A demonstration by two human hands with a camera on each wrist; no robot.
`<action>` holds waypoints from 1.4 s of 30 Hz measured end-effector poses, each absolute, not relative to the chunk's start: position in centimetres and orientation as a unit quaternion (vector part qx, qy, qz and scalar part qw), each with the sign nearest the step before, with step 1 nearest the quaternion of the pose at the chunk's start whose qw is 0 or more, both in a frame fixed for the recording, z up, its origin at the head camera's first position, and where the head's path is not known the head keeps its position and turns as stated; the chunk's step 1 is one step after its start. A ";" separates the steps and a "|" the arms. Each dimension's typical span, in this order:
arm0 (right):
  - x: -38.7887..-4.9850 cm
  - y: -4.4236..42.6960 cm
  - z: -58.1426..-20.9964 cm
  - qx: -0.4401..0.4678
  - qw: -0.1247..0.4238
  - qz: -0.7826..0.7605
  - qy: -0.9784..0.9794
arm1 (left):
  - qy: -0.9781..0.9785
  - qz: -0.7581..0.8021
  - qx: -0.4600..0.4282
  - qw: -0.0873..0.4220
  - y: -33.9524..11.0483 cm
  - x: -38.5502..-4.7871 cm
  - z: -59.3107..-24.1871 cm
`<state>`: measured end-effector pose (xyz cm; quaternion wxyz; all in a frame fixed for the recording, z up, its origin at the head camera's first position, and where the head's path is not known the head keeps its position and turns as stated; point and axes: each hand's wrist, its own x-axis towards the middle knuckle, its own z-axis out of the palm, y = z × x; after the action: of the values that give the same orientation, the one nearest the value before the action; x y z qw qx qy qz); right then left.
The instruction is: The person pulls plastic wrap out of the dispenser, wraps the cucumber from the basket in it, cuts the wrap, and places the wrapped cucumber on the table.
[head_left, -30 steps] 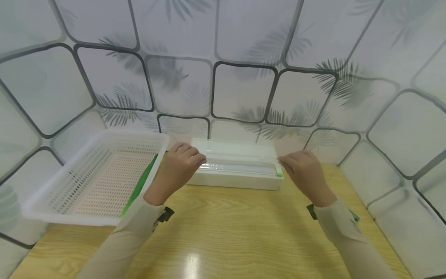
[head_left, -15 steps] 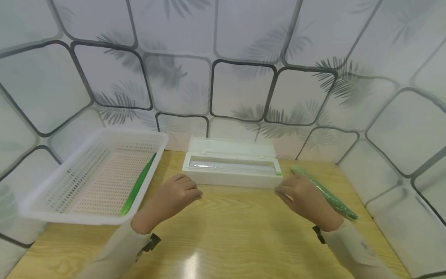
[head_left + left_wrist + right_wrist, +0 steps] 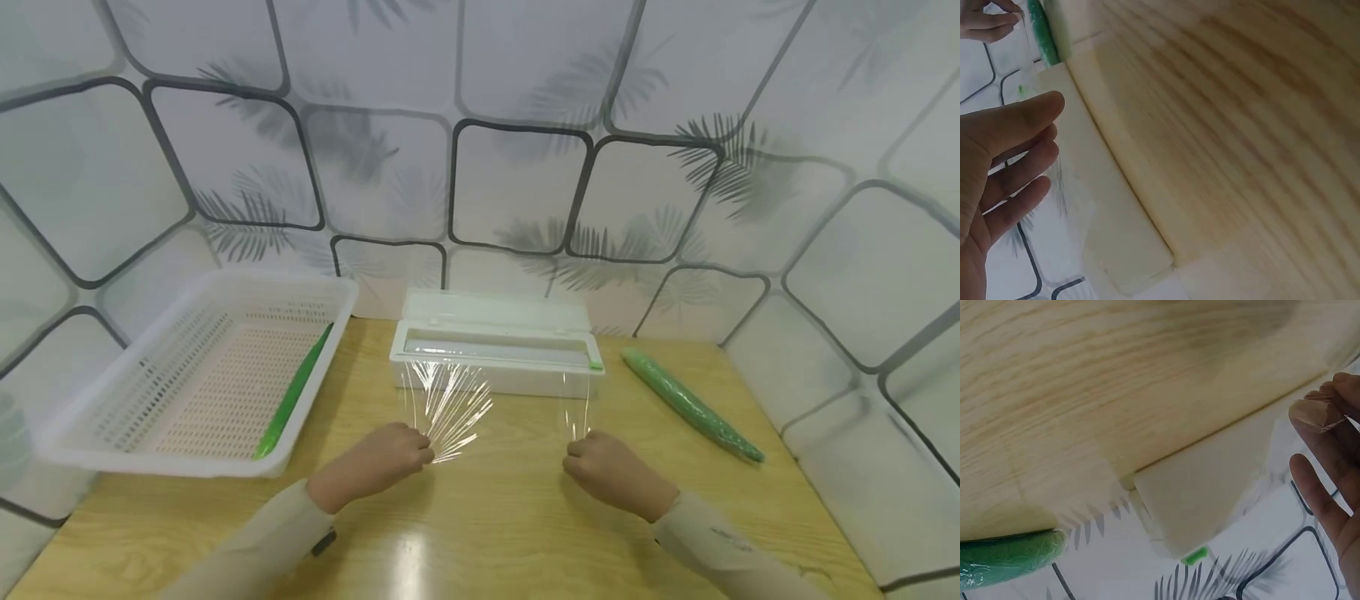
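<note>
In the head view, a sheet of clear cling film (image 3: 453, 408) stretches from a white cling film dispenser (image 3: 525, 382) toward me over the wooden table. My left hand (image 3: 378, 462) pinches its near left corner, where the film fans into shiny creases. At the near right corner my right hand (image 3: 618, 475) pinches it too; a crumpled bit of film (image 3: 1316, 415) shows at the fingertips in the right wrist view. The dispenser's clear lid (image 3: 495, 312) stands raised at the back. Right of the dispenser lies a cucumber (image 3: 693, 406) wrapped in shiny film.
A white slotted basket (image 3: 71, 454) stands on the left of the table (image 3: 517, 533), with a long green vegetable (image 3: 294, 392) along its right side. Behind everything rises a patterned wall (image 3: 521, 192). A small green slider (image 3: 596, 365) sits at the dispenser's right end.
Both hands have drawn back from the dispenser toward me, pulling the film out over the table. The right arm no longer covers the wrapped cucumber.
</note>
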<state>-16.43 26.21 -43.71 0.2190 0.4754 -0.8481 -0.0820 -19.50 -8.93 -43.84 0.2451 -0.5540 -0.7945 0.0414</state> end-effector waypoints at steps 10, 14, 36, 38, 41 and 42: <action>-16.5 25.8 -45.3 0.469 0.161 -0.160 -0.854 | -0.833 0.055 -0.529 0.156 -8.2 -19.9 -45.1; -16.5 25.6 -45.5 0.462 0.149 -0.169 -0.858 | -0.836 0.059 -0.525 0.149 -8.5 -19.7 -45.3; -16.7 25.3 -46.0 0.391 0.128 -0.117 -0.904 | -0.903 -0.072 -0.424 0.007 -8.4 -20.1 -44.9; -17.0 25.2 -46.0 0.379 0.131 -0.103 -0.910 | -0.903 -0.079 -0.421 0.017 -8.3 -20.4 -45.2; -17.4 25.2 -46.2 0.382 0.137 -0.072 -0.911 | -0.902 -0.087 -0.422 0.020 -8.3 -20.8 -45.6; -17.5 25.2 -46.3 0.384 0.137 -0.060 -0.911 | -0.903 -0.088 -0.420 0.018 -8.3 -20.8 -45.7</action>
<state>-17.53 25.19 -46.31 0.1372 0.3839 -0.9111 -0.0605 -20.85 -8.32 -45.72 0.0179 -0.4202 -0.9030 -0.0880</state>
